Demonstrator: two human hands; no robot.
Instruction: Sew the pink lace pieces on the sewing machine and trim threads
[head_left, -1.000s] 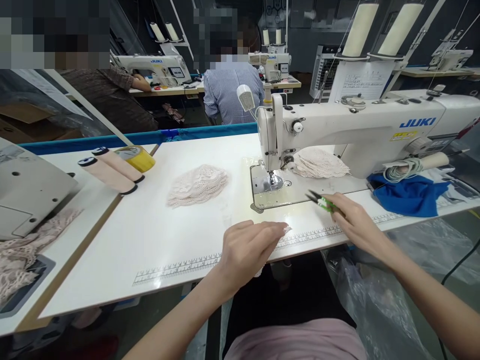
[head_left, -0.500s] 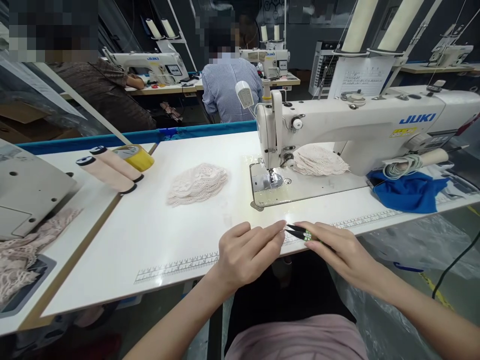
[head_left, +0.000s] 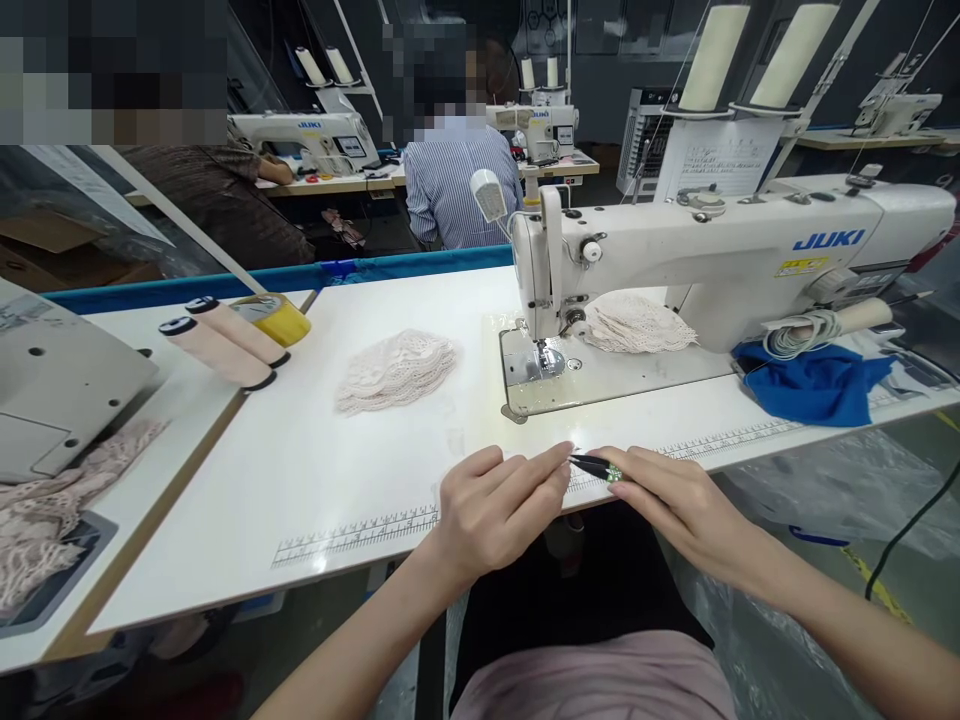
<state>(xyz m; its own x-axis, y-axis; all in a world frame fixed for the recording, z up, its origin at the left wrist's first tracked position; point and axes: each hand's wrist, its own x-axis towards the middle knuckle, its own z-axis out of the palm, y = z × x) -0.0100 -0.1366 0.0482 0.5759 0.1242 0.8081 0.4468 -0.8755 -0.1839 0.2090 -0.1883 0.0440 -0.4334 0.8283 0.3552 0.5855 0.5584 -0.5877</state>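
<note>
Thread snips in right hand, blades together at left fingertips

Materials. Small pointed thread snips (head_left: 594,465): slim black blades, green-and-white patterned section beside the fingers. Located above the front edge of the smooth, glossy white tabletop (head_left: 352,470), between the two hands. A printed black ruler scale (head_left: 356,538) runs along that edge. Left of the sewing head: a fanned stack of pale beige openwork lace (head_left: 397,372), scalloped rims layered unevenly. A second pale lace stack (head_left: 637,322) lies under the arm of the white enamelled sewing machine (head_left: 705,240), just beside its shiny metal needle plate (head_left: 551,362). Far left: two peach thread cones (head_left: 217,352) with black ends, on their sides, and a glossy yellow tape roll (head_left: 281,318). Right: crumpled matte blue cloth (head_left: 814,388), with pale cord (head_left: 802,335) coiled just above it.

Grip. Right hand (head_left: 679,500): closed around the snips, thumb below, fingers above; blades drawn nearly together, points directed left. Left hand (head_left: 499,505): fingers curled inward, fingertips gathered at the snips' points. Anything pinched there is too small to make out; contact between points and fingertips cannot be confirmed. Both hands sit in front of the needle plate, well apart from both lace stacks.
</note>
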